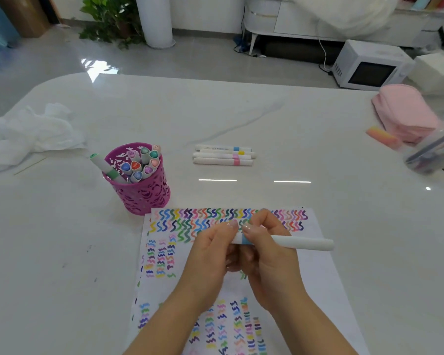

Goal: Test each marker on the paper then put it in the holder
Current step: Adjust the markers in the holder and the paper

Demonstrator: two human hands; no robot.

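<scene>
Over the paper [318, 283] covered in coloured squiggles, both my hands hold one white marker [300, 243] with a light blue band. My left hand [210, 254] pinches its left end, which is hidden by the fingers. My right hand [269, 252] grips the barrel just right of the band, and the long white end sticks out to the right. The magenta cut-out holder [144, 193] stands left of the paper's top edge with several capped markers in it. A few white markers [223, 155] with blue, yellow and pink bands lie side by side behind the paper.
A crumpled white cloth [31, 134] lies at the far left of the white marble table [241, 111]. A pink pouch [405, 114], an orange-pink eraser [382, 135] and a clear plastic case [433, 152] of pens sit at the right edge.
</scene>
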